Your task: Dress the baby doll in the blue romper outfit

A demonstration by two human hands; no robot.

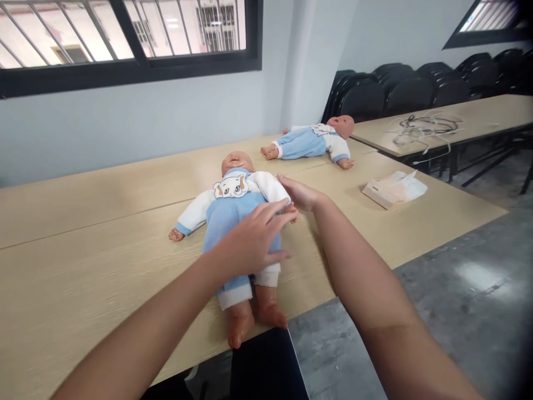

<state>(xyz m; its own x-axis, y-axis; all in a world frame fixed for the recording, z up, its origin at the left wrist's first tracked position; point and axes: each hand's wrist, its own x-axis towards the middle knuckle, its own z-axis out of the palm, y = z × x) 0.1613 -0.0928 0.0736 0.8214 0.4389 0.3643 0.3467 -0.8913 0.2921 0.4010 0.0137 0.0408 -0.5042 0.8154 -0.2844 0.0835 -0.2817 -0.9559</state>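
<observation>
A baby doll in a blue and white suit with an elephant bib lies on its back on the wooden table, feet over the near edge. My left hand lies flat on the doll's belly with fingers stretched out. My right hand touches the doll's white sleeve by its shoulder, fingers extended; whether they pinch the sleeve is unclear.
A second doll in the same outfit lies farther back on the table. A tissue pack sits to the right. Another table carries tangled cables, with black chairs stacked behind. Grey floor lies to the right.
</observation>
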